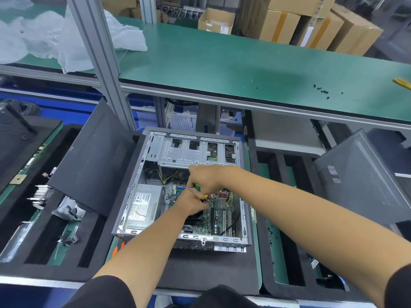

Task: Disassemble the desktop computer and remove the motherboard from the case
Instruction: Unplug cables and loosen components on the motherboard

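Both hands work inside the open case (142, 165), which lies on its side on a dark foam mat (206, 270) at the near centre of the bench. Right hand (205, 177) is curled round a screwdriver handle (197, 186), green with a yellow band, held over the motherboard; left hand (193, 202) sits just below it with the fingers curled at the lower part of the tool, though whether they pinch the shaft or a screw cannot be told. By the look of it, the step in hand is the release of a board fixing. Done so far, judged from the layout: a dark side panel (93, 161) is off and leans against the left side of the case, and a second dark panel (360, 176) stands at the right. Remaining: the power supply (144, 205) is still seated at the near left of the case, the drive cage (189, 152) still spans the far end, and the motherboard (219, 215) still lies flat in the right half of the case, with a black cable (231, 225) crossing its near corner. Small dark screws (322, 91) lie loose on the green upper shelf (222, 63) at the far right, well apart from the case. The task appears to be at an intermediate stage, with the board not yet free.
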The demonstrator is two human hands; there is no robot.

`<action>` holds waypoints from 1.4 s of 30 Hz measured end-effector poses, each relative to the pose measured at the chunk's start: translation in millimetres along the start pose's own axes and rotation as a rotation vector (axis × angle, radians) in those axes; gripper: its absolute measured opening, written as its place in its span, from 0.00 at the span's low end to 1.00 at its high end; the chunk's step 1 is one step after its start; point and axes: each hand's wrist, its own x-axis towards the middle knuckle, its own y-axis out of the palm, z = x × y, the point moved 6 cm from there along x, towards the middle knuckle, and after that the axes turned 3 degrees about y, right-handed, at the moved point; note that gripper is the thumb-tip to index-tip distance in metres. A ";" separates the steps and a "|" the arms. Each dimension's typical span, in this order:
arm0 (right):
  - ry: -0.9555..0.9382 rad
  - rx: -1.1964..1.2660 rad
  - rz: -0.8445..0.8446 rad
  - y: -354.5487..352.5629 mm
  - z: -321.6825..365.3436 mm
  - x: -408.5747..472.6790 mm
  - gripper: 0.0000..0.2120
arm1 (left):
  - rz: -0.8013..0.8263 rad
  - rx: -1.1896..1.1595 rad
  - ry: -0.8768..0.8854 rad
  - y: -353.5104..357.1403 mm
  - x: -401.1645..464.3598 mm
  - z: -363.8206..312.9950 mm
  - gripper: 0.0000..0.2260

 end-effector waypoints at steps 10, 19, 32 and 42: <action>0.247 -0.240 -0.119 -11.8 -25.3 -10.3 0.15 | -0.027 0.140 0.091 -6.0 -1.5 -12.8 0.08; 0.054 -0.213 -0.047 -8.3 -27.9 -15.0 0.08 | -0.038 0.189 0.158 -7.9 -2.8 -17.0 0.08; 0.089 -0.383 -0.150 -4.9 -23.2 -10.0 0.19 | -0.029 0.297 0.123 -6.0 -2.2 -15.9 0.14; 0.036 -0.001 -0.114 -10.9 -36.6 -10.8 0.06 | -0.025 0.265 0.154 -6.1 -1.6 -17.1 0.09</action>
